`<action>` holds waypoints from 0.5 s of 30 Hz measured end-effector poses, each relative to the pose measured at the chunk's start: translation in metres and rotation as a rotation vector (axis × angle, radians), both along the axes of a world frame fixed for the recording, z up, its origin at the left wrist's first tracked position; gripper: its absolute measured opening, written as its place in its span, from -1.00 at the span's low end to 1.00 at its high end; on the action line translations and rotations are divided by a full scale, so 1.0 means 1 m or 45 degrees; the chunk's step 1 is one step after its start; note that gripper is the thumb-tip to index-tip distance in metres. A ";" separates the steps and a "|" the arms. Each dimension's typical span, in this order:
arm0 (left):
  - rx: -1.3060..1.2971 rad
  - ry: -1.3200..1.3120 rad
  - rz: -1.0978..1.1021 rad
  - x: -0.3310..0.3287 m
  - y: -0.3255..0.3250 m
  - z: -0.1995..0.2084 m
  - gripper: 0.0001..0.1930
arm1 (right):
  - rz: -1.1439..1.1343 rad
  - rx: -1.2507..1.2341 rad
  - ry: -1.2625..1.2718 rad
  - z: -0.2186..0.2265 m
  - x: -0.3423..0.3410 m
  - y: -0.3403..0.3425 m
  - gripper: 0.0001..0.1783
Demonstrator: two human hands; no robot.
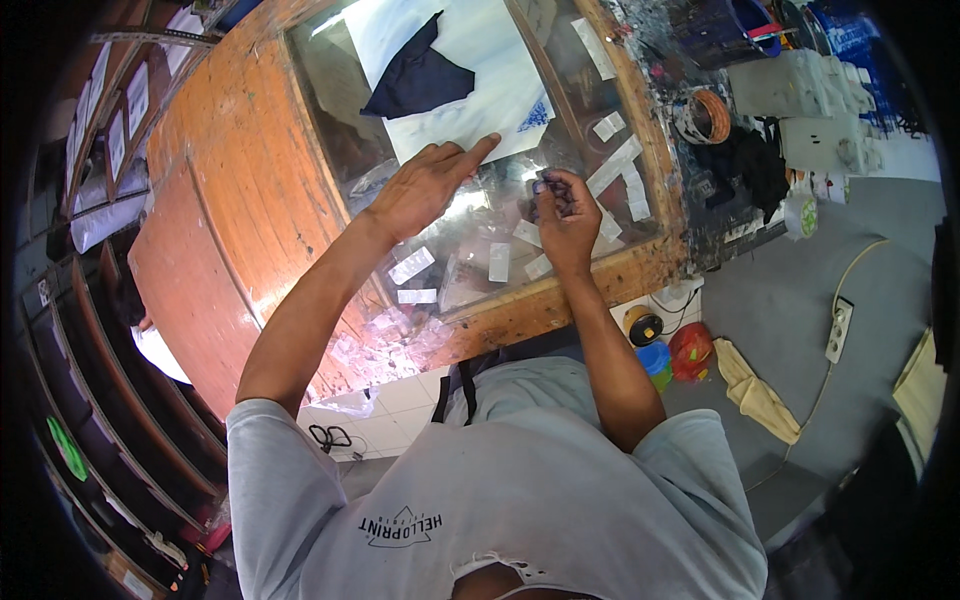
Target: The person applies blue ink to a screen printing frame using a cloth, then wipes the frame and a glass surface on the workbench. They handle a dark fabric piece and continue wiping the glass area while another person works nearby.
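A pale white-blue sheet [430, 132] lies on a glass panel [345, 140] set into a wooden table. On the sheet is a dark navy cloth piece [425, 80], and blue speckles mark the sheet's near right corner. My left hand [425, 190] reaches to the sheet's near edge, its index finger stretched out and touching there. To its right, over the glass, my right hand [568, 222] is closed, with thumb and fingertips drawn together. Its fingertips are stained dark. Whether it pinches something small cannot be made out.
Pale tape strips [499, 262] are stuck around the glass. Crumpled clear plastic [390, 340] lies at the near wooden edge. Right of the table stand stained containers [785, 85] and an orange ring-shaped roll [712, 115]. Racks [130, 370] line the left; a power strip [839, 332] lies at right.
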State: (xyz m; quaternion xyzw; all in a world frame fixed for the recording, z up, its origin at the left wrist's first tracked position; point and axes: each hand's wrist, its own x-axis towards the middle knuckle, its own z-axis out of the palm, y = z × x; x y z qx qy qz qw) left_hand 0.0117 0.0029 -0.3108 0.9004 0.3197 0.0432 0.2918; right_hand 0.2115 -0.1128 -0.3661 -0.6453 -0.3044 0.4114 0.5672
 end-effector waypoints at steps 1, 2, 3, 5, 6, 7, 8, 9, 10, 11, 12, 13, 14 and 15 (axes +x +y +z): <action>-0.011 0.012 0.009 -0.001 0.000 0.000 -0.19 | -0.006 0.035 -0.079 -0.004 0.000 0.000 -0.79; -0.021 0.024 0.018 -0.002 0.000 0.000 -0.20 | -0.012 0.069 -0.159 -0.009 -0.001 0.000 -0.79; -0.033 0.037 0.024 -0.003 0.000 0.000 -0.20 | -0.020 0.100 -0.239 -0.012 -0.001 0.000 -0.79; -0.052 -0.013 0.032 -0.003 0.002 -0.003 -0.21 | -0.023 0.086 -0.249 -0.019 -0.001 -0.002 -0.78; -0.061 -0.037 0.043 -0.004 0.003 -0.005 -0.21 | -0.016 0.081 -0.254 -0.018 -0.002 -0.001 -0.78; -0.050 -0.047 0.042 -0.003 0.002 -0.005 -0.22 | -0.009 0.084 -0.290 -0.017 -0.002 -0.002 -0.78; -0.040 -0.056 0.041 -0.003 0.002 -0.006 -0.22 | -0.001 0.086 -0.326 -0.015 -0.002 -0.002 -0.79; -0.028 -0.065 0.036 -0.002 0.002 -0.006 -0.23 | 0.004 0.089 -0.362 -0.011 -0.002 -0.002 -0.79; 0.004 -0.092 0.037 -0.002 0.002 -0.006 -0.23 | 0.007 0.100 -0.410 -0.010 -0.001 -0.002 -0.79; 0.036 -0.120 0.039 -0.002 0.001 -0.008 -0.24 | 0.011 0.110 -0.457 -0.008 -0.001 -0.002 -0.79; 0.063 -0.149 0.039 -0.002 -0.002 -0.009 -0.25 | 0.014 0.115 -0.506 -0.007 0.000 -0.003 -0.79; 0.052 -0.171 0.036 -0.002 -0.003 -0.011 -0.25 | 0.010 0.126 -0.468 -0.008 -0.001 -0.005 -0.79; 0.040 -0.192 0.034 -0.003 -0.005 -0.013 -0.26 | 0.007 0.136 -0.429 -0.009 -0.002 -0.006 -0.80; 0.033 -0.215 0.033 -0.003 -0.004 -0.012 -0.26 | 0.004 0.152 -0.391 -0.009 -0.002 -0.006 -0.80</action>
